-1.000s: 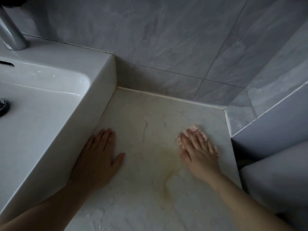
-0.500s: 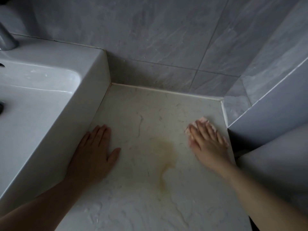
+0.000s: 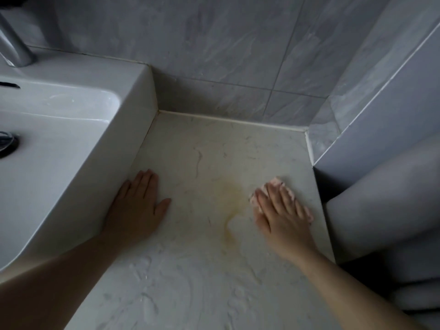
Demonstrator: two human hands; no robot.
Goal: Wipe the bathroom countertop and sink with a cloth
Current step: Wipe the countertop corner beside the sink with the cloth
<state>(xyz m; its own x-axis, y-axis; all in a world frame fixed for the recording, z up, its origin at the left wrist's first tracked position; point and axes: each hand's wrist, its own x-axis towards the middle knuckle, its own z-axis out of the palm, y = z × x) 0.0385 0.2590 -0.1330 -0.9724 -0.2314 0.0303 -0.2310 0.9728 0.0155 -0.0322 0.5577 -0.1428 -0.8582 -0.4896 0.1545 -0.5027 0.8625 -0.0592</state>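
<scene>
Cloth: a small pink piece lying flat on the surface, to the right of the sink and well apart from it. Most of it is hidden under the fingers, and only its edges show past the fingertips and beside the index finger.
Right grip: a bare hand, released, fingers straight and slightly spread. It presses down flat on the cloth without curling round it; the forearm comes in from the lower right.
Surface: pale marbled stone running from the sink's right wall out to the corner of the tiled walls, with whitish swirled smears on the part nearest the person.
Stain: a yellowish patch on the surface, right of the sink and between the two hands, just beside the cloth.
Left grip: a bare hand, released and holding nothing, palm down on the surface with the fingers together and the thumb out. Its outer edge lies along the foot of the sink's right wall; whether it touches cannot be told.
Sink: a white squared basin standing on the surface at the left, with its drain at the picture's edge.
Tap: metal, on the sink's back ledge.
Wall tiles: grey and veined, behind the sink and to its right.
</scene>
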